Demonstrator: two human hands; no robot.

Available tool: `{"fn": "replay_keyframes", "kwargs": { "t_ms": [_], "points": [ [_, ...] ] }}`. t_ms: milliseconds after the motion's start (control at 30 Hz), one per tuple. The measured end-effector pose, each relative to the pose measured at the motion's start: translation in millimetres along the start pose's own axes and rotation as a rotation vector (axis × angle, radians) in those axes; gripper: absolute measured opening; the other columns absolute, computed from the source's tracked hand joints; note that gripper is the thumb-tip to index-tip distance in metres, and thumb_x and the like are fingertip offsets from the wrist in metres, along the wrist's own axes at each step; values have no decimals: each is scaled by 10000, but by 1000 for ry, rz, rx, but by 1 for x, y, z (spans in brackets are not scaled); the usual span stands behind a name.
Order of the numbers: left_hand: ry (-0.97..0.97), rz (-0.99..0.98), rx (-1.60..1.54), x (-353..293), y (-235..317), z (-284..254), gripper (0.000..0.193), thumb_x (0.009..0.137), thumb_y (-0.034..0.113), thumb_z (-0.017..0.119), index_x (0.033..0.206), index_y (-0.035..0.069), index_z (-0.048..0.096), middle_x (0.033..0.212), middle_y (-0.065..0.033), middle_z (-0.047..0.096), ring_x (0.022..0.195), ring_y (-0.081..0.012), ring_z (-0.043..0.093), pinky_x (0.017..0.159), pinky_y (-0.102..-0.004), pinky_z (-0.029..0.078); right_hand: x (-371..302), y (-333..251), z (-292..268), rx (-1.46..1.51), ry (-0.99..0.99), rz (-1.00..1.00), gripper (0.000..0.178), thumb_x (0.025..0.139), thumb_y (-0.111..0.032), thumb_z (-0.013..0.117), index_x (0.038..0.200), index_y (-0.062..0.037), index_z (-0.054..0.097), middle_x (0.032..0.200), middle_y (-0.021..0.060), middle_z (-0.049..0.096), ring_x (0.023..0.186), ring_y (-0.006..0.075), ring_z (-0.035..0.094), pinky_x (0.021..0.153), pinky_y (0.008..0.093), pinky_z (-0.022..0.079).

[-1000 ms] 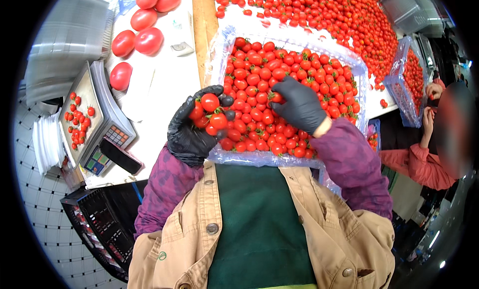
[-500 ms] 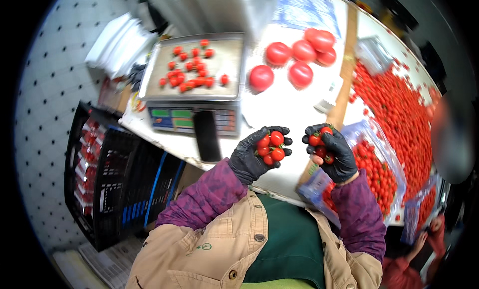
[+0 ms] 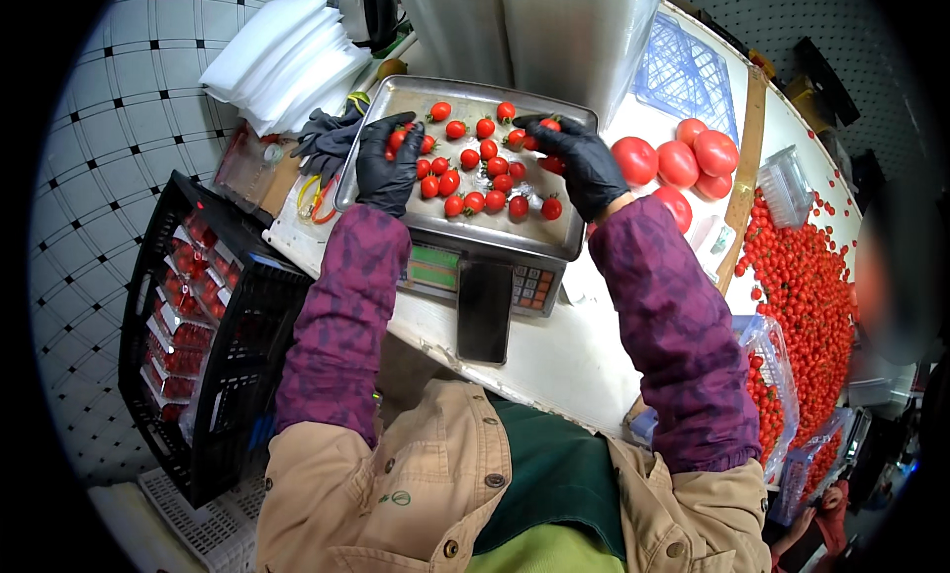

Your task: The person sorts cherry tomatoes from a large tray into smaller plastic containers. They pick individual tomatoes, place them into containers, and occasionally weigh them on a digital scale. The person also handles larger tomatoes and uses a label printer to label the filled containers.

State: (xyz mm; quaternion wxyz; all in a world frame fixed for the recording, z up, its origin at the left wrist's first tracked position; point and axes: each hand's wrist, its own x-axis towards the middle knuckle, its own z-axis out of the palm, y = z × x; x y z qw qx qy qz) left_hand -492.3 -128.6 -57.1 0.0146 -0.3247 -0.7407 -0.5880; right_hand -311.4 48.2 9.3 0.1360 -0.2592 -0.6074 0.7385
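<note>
Both my hands wear black gloves and are over the metal pan [image 3: 465, 227] of a weighing scale. Several red cherry tomatoes [image 3: 468, 158], some with green stems, lie loose across the pan. At the pan's left side, my left hand [image 3: 386, 172] curls around a few cherry tomatoes, which show between thumb and fingers. Over the right side, my right hand [image 3: 586, 169] has its fingers bent around several more, partly hidden by the glove. A dark phone [image 3: 484, 313] leans against the scale's front, beside its green display [image 3: 433, 266] and keypad.
Large tomatoes [image 3: 677, 163] sit right of the scale. Beyond a wooden strip [image 3: 744, 192] spreads a big heap of cherry tomatoes [image 3: 802, 286], with a clear plastic box [image 3: 785, 187] by it. A black crate [image 3: 223, 375] with packed tomatoes stands left, below white foam sheets [image 3: 282, 63].
Both hands have moved from the table's front edge, up and left, to over the scale pan, carrying cherry tomatoes. The view has shifted, so the scale appears further right.
</note>
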Motion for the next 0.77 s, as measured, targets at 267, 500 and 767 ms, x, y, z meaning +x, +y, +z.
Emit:
{"fn": "replay_keyframes", "kwargs": {
  "t_ms": [267, 500, 767],
  "points": [
    [-179, 266, 460, 3, 6, 6, 346, 829, 204, 617, 1165, 124, 592, 1213, -191, 520, 1145, -330, 486, 952, -399, 392, -43, -5, -19, 51, -46, -56, 348, 889, -73, 525, 1231, -17, 500, 937, 96, 619, 821, 115, 598, 750, 230, 493],
    [-668, 327, -135, -46, 115, 38, 431, 773, -28, 603, 1188, 83, 567, 1191, -152, 517, 1170, -279, 468, 990, -368, 384, -110, -6, -16, 149, -163, 99, 352, 875, -170, 606, 1191, -29, 540, 764, 16, 592, 620, 48, 526, 555, 191, 438],
    [-1158, 135, -478, -92, 146, 57, 448, 794, 32, 646, 1221, 121, 547, 1309, -103, 451, 1213, -280, 425, 1020, -376, 352, -175, 5, -35, 308, -286, 193, 316, 859, -196, 628, 1082, 16, 559, 737, 61, 617, 576, 90, 568, 483, 195, 423]
  ]
}}
